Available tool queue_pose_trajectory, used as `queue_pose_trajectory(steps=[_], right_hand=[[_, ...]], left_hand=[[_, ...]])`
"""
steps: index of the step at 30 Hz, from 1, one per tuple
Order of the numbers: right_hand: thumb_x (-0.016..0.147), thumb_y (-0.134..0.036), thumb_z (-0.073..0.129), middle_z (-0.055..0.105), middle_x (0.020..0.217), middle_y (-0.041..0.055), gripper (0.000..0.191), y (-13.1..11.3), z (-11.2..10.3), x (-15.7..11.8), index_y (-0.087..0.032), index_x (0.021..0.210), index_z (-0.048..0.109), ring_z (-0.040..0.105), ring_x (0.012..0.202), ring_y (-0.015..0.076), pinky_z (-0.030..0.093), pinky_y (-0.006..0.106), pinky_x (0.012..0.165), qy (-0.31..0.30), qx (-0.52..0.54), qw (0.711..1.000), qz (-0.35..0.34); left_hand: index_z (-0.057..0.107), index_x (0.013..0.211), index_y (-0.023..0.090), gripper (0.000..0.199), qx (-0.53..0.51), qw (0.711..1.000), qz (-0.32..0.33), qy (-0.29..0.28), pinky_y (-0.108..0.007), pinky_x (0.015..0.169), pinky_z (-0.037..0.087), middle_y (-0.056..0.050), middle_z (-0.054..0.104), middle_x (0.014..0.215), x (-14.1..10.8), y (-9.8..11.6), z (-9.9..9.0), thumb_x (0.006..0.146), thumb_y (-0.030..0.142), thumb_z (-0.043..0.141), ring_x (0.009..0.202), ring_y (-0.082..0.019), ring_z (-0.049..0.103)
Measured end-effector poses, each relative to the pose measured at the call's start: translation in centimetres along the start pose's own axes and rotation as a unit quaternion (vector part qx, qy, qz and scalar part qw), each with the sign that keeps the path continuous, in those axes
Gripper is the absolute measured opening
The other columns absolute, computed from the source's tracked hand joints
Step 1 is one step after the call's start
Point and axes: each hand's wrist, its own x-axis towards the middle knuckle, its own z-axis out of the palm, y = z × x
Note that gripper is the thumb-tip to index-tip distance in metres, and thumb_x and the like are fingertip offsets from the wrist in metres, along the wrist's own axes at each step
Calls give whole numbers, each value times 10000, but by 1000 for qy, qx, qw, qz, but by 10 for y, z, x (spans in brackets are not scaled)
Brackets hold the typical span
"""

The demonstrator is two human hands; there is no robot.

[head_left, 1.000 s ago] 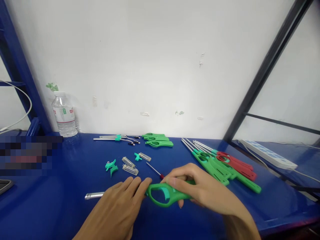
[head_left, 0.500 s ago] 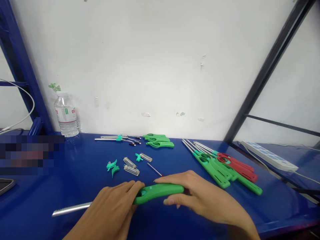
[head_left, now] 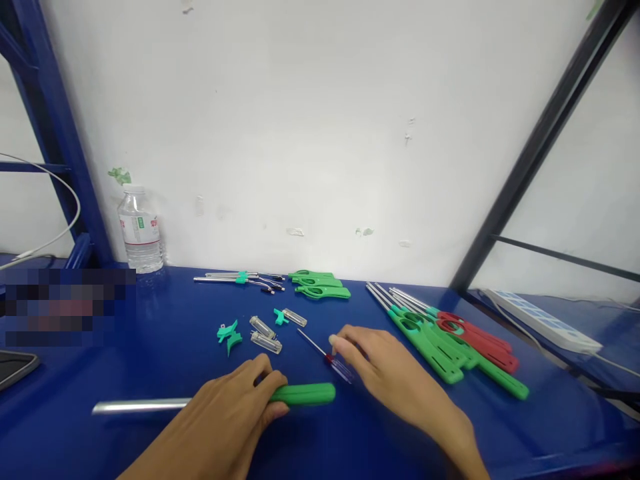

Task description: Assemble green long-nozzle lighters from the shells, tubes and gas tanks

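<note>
Near the front of the table, my left hand point(head_left: 235, 407) is wrapped round a green gas lighter point(head_left: 307, 394), which lies sideways with its long silver tube point(head_left: 143, 405) pointing left. My fingers hide the lighter's middle. My right hand point(head_left: 385, 367) is off the lighter, fingers bent and apart, just beside a screwdriver point(head_left: 340, 368) with a clear handle and a red collar. Its other fingertips are partly hidden behind the hand. Beyond lie clear fuel tanks point(head_left: 266, 343) and teal trigger pieces point(head_left: 233, 341).
Silver tubes with wires point(head_left: 220, 279) and green handle shells point(head_left: 323, 292) lie along the wall. Several green lighters point(head_left: 435, 353) and red lighters point(head_left: 487, 340) are piled at right. A water bottle point(head_left: 141, 233) stands back left, a phone point(head_left: 16, 369) at the left edge, a power strip point(head_left: 545, 323) far right.
My right hand has let go of the lighter's handle end and moved up beside the screwdriver. The lighter has turned in my left hand, its narrow edge now showing.
</note>
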Motion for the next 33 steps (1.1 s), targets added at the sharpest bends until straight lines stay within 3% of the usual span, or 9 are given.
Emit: queue_pose_trajectory(steps=[5,8,14,23,33], right_hand=[[1051,-436,691,761,998,6,178,11,20,10,-263,1095,686,711,943,249,418,342,792,-23,-74,996,48],[1090,-330,629,764,1061,40,108,9,27,11,-235,1119,670,722,999,271,427,362,824,-30,-116,991,55],[1116,-248,562,760,1161,101,127,-3,22,25,-182,1152,664,747,1014,295,414,366,766,-57,-202,978,14],[1105,-250,591,769,1094,60,104,-2,12,42,-216,1148,680,762,925,255,312,341,634,-90,-260,959,-61],[1105,-258,586,754,1076,48,94,0,15,43,-227,1131,671,752,886,240,277,342,612,-78,-264,958,-76]], left_hand=[[690,1201,302,308,-9,994,-69,-79,-450,942,540,-52,669,1216,1,2,-5,1098,247,404,1047,-277,686],[686,1230,289,291,-11,988,-98,-121,-526,1023,524,-72,646,1286,4,11,-13,1082,232,442,1131,-299,660],[680,1228,291,261,-1,988,-104,-116,-595,1129,472,-73,637,1354,5,17,-17,1053,234,494,1244,-320,624],[688,1206,293,263,28,989,-94,-110,-533,1062,538,-75,661,1302,5,18,-17,1039,221,497,1189,-314,661],[677,1215,270,279,33,985,-104,-131,-600,1031,523,-97,645,1314,8,21,-18,1042,193,472,1169,-340,649]])
